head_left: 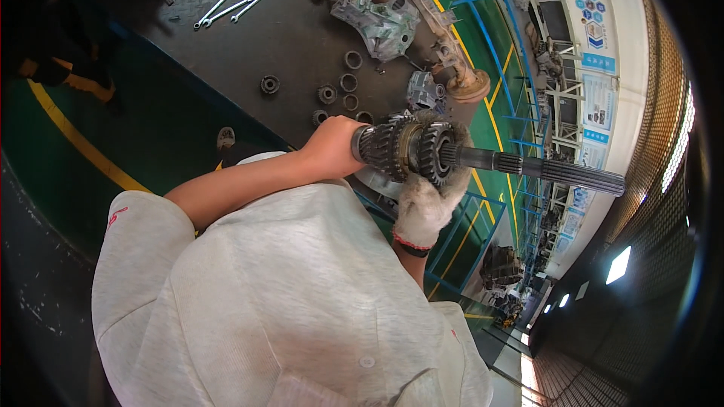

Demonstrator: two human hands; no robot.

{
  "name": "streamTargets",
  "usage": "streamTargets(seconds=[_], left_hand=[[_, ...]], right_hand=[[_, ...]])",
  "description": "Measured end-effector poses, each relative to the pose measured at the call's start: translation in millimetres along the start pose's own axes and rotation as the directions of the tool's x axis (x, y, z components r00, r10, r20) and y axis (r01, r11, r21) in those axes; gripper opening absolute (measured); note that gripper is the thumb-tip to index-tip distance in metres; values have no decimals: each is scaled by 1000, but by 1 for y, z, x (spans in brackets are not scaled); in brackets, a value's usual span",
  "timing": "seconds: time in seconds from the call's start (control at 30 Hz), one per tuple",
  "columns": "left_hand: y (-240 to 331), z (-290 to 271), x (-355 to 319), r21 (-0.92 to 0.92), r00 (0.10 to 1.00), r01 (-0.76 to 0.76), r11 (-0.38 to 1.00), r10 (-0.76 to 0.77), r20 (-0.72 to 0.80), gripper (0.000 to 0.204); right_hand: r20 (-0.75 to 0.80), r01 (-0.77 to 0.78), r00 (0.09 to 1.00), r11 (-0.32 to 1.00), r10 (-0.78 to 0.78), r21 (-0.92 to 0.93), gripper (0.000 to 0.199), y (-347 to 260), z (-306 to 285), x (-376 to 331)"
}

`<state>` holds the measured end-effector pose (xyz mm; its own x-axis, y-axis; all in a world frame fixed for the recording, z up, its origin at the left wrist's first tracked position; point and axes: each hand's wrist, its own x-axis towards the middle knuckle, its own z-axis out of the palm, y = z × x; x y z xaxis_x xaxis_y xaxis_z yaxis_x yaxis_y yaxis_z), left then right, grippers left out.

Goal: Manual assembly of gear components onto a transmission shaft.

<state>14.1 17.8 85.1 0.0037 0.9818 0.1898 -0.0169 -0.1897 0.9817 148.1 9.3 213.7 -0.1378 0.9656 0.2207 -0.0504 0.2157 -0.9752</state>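
1. Your left hand [329,148] is bare and curled shut around the near end of the gear shaft [467,157], your fingers wrapped over the end just left of the gear cluster.

2. Your right hand [428,200] wears a white work glove with a red cuff and is closed from below on the same gear shaft, cupping the large toothed gears; the glove's fingertips curl up over the far side of the gears.

3. The gear shaft is lifted clear of the worktop [294,38] and lies roughly level between your hands, its dark splined end [581,175] pointing away to the right, free of both hands.

4. The worktop is a dark, patterned metal surface beyond your hands. Nearest your left hand, several small rings and bearings [343,90] lie scattered on it, apart from one another.

5. Farther off, a grey cast housing [377,22] rests on the worktop, and a row of wrenches [226,4] lies to its far left.

6. A tan flanged part [467,83] sits at the right edge of the worktop, beyond the gears.

7. Blue metal railing [498,38] stands on the green floor to the right of the worktop.
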Motion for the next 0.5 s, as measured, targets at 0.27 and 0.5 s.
streamTargets(seconds=[0.27, 0.5], left_hand=[[24, -10, 1, 28, 997, -34, 999, 32, 75, 18], [33, -7, 1, -13, 993, -63, 998, 64, 96, 16]], right_hand=[[75, -160, 987, 879, 141, 449, 101, -7, -16, 17], [177, 65, 974, 917, -145, 394, 77, -40, -20, 19]])
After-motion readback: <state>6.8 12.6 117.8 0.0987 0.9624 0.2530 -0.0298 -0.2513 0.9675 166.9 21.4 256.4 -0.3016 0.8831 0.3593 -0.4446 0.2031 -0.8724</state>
